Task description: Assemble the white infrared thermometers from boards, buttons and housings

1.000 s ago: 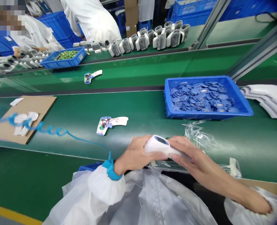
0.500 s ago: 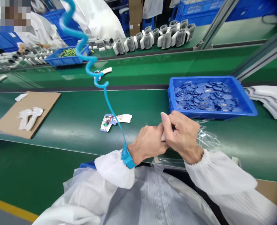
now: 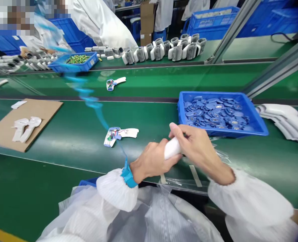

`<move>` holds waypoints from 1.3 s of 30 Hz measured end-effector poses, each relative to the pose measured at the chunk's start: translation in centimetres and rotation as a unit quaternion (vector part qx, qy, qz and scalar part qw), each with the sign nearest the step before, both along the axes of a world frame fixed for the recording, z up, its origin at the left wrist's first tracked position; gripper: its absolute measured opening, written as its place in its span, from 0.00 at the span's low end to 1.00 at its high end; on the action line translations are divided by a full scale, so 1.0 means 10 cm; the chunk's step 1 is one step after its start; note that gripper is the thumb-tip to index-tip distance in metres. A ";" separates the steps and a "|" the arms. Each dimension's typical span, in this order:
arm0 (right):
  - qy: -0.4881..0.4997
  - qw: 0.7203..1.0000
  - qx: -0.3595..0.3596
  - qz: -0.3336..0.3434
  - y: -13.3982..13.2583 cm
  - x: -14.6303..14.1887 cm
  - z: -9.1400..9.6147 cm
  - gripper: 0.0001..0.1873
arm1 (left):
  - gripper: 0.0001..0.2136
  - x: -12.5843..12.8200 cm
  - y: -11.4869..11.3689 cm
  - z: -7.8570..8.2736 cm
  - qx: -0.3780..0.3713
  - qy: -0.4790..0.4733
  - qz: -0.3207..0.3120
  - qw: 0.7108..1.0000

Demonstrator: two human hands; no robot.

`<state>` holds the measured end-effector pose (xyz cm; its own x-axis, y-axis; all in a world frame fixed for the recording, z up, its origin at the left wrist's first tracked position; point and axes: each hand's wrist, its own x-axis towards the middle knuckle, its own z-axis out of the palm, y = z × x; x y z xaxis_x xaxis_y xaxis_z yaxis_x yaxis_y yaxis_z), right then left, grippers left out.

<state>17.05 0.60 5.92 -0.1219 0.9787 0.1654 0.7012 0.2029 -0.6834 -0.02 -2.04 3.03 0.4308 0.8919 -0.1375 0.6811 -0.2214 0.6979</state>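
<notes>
White plastic thermometer [image 3: 172,148] sat gripped tight in my left hand [image 3: 152,161] and right hand [image 3: 196,148], while a second thermometer [image 3: 113,137] lay open, wires showing, on the green conveyor belt [image 3: 63,158].

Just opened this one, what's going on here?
At a green assembly belt, a person's left hand, with a blue wrist strap, and right hand together hold a white plastic handheld device. On the belt nearby lie an opened device with exposed circuitry and a blue tray of blue parts. A co-worker in white stands beyond.
</notes>
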 end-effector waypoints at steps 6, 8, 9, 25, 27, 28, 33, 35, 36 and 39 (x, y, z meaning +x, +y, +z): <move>-0.167 0.984 0.049 0.022 0.89 0.72 -0.11 0.15 | 0.13 -0.28 0.07 0.19 0.012 -0.012 0.040 0.999; -0.192 0.979 0.024 0.055 1.18 0.80 -0.29 0.13 | 0.17 -0.20 0.08 0.16 0.106 0.033 0.007 0.994; -0.203 0.977 0.014 0.070 1.28 0.81 -0.37 0.13 | 0.16 -0.13 0.09 0.14 0.150 0.078 -0.024 0.985; 0.125 0.987 -0.080 -0.061 0.60 0.87 -0.04 0.18 | 0.16 -0.12 0.20 0.20 -0.052 -0.170 0.107 0.978; 0.228 0.963 -0.108 -0.099 0.48 0.78 -0.05 0.26 | 0.15 -0.01 0.20 0.22 -0.030 -0.170 0.105 0.979; 0.271 0.949 -0.119 -0.110 0.42 0.73 -0.05 0.29 | 0.15 0.04 0.20 0.23 -0.017 -0.166 0.103 0.981; 0.364 0.912 -0.170 -0.077 0.09 0.40 0.02 0.28 | 0.16 0.15 0.22 0.31 0.013 -0.172 0.097 0.980; 0.352 0.920 -0.156 -0.071 -0.01 0.31 0.03 0.27 | 0.17 0.12 0.23 0.31 0.005 -0.182 0.083 0.980; 0.339 0.928 -0.139 -0.076 -0.04 0.27 0.03 0.26 | 0.18 0.11 0.24 0.31 -0.002 -0.184 0.072 0.980; 0.271 0.955 -0.065 -0.103 -0.08 0.25 -0.01 0.22 | 0.18 0.04 0.26 0.32 -0.020 -0.166 0.049 0.985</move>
<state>19.50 -0.18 5.83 0.1452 0.9891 0.0254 0.2527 -0.0122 -0.9675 0.39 0.57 6.24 0.3704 0.9280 -0.0393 0.4302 -0.1339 0.8927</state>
